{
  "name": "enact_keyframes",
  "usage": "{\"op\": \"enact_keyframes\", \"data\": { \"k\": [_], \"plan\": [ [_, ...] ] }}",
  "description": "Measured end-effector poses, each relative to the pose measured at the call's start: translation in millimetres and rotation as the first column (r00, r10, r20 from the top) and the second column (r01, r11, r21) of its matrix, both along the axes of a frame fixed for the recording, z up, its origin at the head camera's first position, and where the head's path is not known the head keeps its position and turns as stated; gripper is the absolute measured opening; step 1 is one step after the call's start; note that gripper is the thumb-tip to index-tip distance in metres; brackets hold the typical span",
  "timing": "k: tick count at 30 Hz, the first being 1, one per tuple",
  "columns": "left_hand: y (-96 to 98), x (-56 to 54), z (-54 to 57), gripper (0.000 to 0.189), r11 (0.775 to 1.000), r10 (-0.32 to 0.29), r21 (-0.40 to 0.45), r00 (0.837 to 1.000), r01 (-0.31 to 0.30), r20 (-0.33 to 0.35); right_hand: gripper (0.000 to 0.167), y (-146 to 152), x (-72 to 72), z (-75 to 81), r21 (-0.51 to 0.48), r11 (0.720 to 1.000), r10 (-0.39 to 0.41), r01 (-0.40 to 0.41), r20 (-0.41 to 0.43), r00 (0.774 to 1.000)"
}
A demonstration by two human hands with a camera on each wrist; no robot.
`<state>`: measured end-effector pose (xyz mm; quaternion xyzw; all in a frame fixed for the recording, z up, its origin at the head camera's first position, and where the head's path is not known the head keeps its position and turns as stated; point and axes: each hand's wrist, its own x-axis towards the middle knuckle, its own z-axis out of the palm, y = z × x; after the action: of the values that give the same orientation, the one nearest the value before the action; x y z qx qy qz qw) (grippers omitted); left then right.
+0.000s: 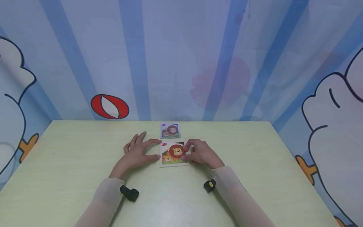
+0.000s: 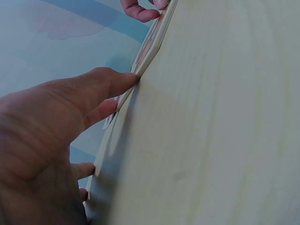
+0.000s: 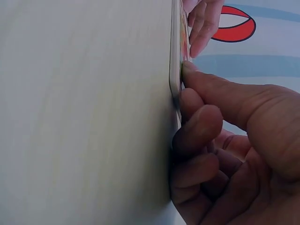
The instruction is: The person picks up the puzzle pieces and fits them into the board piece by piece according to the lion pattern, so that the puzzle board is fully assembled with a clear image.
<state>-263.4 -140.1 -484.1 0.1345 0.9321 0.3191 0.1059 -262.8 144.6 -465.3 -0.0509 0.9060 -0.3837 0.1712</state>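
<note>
A square lion picture puzzle (image 1: 176, 152) with a pale border lies flat on the table. My left hand (image 1: 136, 154) is at its left side, thumb and index finger stretched out to the edge, the other fingers spread. In the left wrist view the left thumb (image 2: 123, 82) touches the board's rim. At the right side my right hand (image 1: 202, 154) pinches the puzzle's edge with curled fingers, thumb on the face. The right wrist view shows the thumb (image 3: 206, 82) on the board and the other fingers folded beside it. The right hand covers part of the picture's right edge.
Behind the puzzle lies a smaller card (image 1: 170, 130) with the same lion picture. The pale table (image 1: 85, 145) ends at a blue striped cloth backdrop (image 1: 175, 63) with printed cartoon figures. A black wrist camera (image 1: 129, 193) sits on the left sleeve, another (image 1: 210, 186) on the right.
</note>
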Motion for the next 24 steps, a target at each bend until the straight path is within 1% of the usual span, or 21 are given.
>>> {"op": "enact_keyframes", "data": {
  "k": [5, 8, 10, 11, 13, 16, 19, 22, 24],
  "plan": [
    [0.1, 1.7, 3.0, 0.060, 1.000, -0.001, 0.003, 1.000, 0.001, 0.000, 0.023, -0.1, 1.2, -2.0, 0.016, 1.000, -0.006, 0.006, -0.006, 1.000],
    [-0.4, 1.6, 1.1, 0.060, 1.000, 0.001, 0.005, 1.000, -0.001, -0.005, 0.023, 3.1, 3.4, -4.8, 0.005, 1.000, 0.004, -0.004, -0.028, 1.000],
    [-0.5, 1.4, -2.3, 0.060, 1.000, 0.001, 0.010, 1.000, -0.001, -0.010, 0.022, 7.4, 5.8, -7.1, -0.015, 1.000, 0.013, -0.014, -0.046, 0.999],
    [-0.5, 1.5, -3.9, 0.061, 1.000, 0.001, 0.013, 1.000, -0.001, -0.013, 0.022, 9.8, 6.8, -8.6, -0.034, 0.999, 0.016, -0.018, -0.050, 0.999],
    [-0.5, 2.0, -6.3, 0.061, 1.000, -0.002, 0.018, 1.000, 0.002, -0.018, 0.027, 14.9, 8.3, -10.6, -0.087, 0.996, 0.015, -0.019, -0.046, 0.999],
    [0.1, 2.1, -9.0, 0.060, 1.000, -0.005, 0.030, 1.000, 0.005, -0.023, 0.044, 23.0, 10.2, -11.0, -0.184, 0.983, 0.007, -0.009, -0.010, 1.000],
    [0.9, 2.5, -7.6, 0.062, 0.999, -0.011, 0.037, 1.000, 0.012, -0.027, 0.062, 30.9, 11.5, -7.7, -0.294, 0.955, 0.035, -0.029, 0.018, 0.999],
    [0.3, 3.8, -6.6, 0.070, 0.999, -0.016, 0.037, 0.999, 0.017, -0.036, 0.073, 39.2, 12.5, -3.0, -0.434, 0.899, 0.093, -0.058, 0.060, 0.994],
    [-0.5, 4.8, -6.4, 0.076, 0.999, -0.021, 0.029, 0.999, 0.022, -0.036, 0.080, 44.3, 12.3, -1.1, -0.531, 0.846, 0.124, -0.056, 0.095, 0.988]
  ]
}}
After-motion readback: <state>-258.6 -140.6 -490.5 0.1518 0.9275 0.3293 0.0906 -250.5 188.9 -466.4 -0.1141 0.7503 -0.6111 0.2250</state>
